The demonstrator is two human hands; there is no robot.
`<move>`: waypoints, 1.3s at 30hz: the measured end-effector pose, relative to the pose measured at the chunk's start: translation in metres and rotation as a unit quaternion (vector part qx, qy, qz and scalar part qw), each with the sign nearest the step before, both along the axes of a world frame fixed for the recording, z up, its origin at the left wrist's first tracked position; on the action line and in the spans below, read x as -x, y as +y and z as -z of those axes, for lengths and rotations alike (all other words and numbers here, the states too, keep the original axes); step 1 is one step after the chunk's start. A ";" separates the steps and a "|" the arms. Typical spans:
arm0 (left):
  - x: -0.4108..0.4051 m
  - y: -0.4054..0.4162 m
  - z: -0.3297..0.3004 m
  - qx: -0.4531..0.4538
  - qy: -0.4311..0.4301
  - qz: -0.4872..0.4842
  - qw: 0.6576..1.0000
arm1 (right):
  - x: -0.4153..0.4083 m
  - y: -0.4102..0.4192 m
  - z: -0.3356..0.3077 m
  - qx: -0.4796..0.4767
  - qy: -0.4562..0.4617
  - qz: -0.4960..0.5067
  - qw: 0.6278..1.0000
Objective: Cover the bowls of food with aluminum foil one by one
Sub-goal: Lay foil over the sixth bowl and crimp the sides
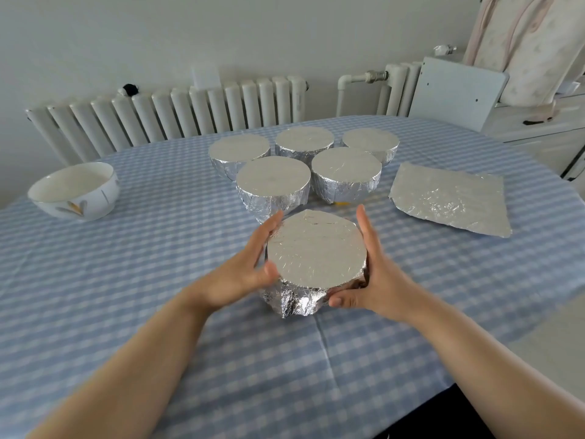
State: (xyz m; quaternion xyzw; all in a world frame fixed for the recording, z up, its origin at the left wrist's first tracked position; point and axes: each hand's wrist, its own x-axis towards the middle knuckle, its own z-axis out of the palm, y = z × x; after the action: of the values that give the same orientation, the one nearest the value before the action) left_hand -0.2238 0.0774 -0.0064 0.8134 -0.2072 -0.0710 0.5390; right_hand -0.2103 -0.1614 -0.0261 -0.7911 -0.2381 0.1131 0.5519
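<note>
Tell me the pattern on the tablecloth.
The tablecloth is a light blue and white check, seen in the head view.

I see a table [126, 296] under a blue-and-white checked cloth. Landmark: the foil-wrapped bowl nearest me [313, 264], sitting on the cloth. Just behind it, two wrapped bowls side by side [273, 185] [346, 174]. Behind those, a row of three more [239, 150] [304, 141] [370, 142]. Right of the landmark and further back, a flat foil sheet [449, 199]. Far left, an uncovered white bowl [74, 190].
</note>
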 end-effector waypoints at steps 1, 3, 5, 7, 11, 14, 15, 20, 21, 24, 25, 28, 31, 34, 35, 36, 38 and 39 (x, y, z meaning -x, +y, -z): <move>-0.004 0.001 -0.005 0.001 -0.044 -0.042 0.998 | 0.001 -0.001 0.000 -0.001 0.002 0.000 1.000; -0.011 0.005 -0.022 -0.064 -0.071 -0.099 0.990 | 0.001 -0.003 0.001 0.005 -0.002 0.005 1.000; -0.010 0.004 -0.033 -0.176 -0.122 -0.062 0.975 | 0.000 -0.004 0.001 0.005 0.003 0.004 1.000; -0.009 -0.006 -0.039 -0.282 -0.182 -0.010 0.942 | 0.001 -0.003 0.001 0.008 0.008 0.000 1.000; -0.021 -0.031 -0.032 -0.373 -0.186 0.066 0.907 | 0.000 -0.005 -0.001 0.026 0.030 -0.004 0.999; -0.023 -0.029 -0.030 -0.377 -0.163 0.058 0.910 | 0.001 -0.005 -0.001 0.005 0.064 0.026 0.998; -0.022 -0.029 -0.030 -0.381 -0.160 0.052 0.909 | 0.002 -0.005 0.001 -0.004 0.068 0.038 0.997; -0.016 -0.042 -0.030 -0.412 -0.140 -0.004 0.900 | -0.012 -0.014 0.002 0.022 0.055 0.034 0.998; -0.014 -0.047 -0.029 -0.416 -0.136 -0.022 0.899 | -0.016 -0.017 0.001 0.030 0.053 0.033 0.998; -0.012 -0.056 -0.027 -0.417 -0.136 -0.065 0.896 | -0.019 -0.024 -0.010 0.029 0.046 0.028 0.998; -0.011 -0.057 -0.027 -0.418 -0.135 -0.071 0.896 | -0.018 -0.028 -0.012 0.047 0.036 0.028 0.998; -0.011 -0.057 -0.027 -0.423 -0.130 -0.068 0.894 | -0.018 -0.042 -0.025 0.114 0.048 -0.003 0.992; -0.010 -0.056 -0.028 -0.433 -0.130 -0.061 0.890 | -0.021 -0.044 -0.043 0.076 0.014 0.096 0.992; -0.010 -0.056 -0.028 -0.432 -0.137 -0.062 0.889 | -0.018 -0.020 -0.051 0.014 -0.061 0.215 0.975; -0.010 -0.056 -0.027 -0.432 -0.141 -0.062 0.889 | -0.017 -0.011 -0.046 0.027 -0.067 0.226 0.971; -0.010 -0.056 -0.027 -0.434 -0.143 -0.060 0.887 | -0.015 -0.002 -0.039 0.043 -0.066 0.231 0.970; -0.009 -0.056 -0.028 -0.436 -0.145 -0.058 0.886 | -0.014 0.010 -0.022 0.046 -0.046 0.259 0.964; -0.009 -0.056 -0.028 -0.435 -0.145 -0.058 0.887 | -0.013 0.012 -0.016 0.033 -0.036 0.280 0.959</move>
State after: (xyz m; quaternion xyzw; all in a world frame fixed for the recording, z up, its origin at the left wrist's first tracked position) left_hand -0.2149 0.0210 0.0215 0.9780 -0.1839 -0.0036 0.0985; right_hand -0.1974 -0.1489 -0.0103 -0.8475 -0.0232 -0.0668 0.5260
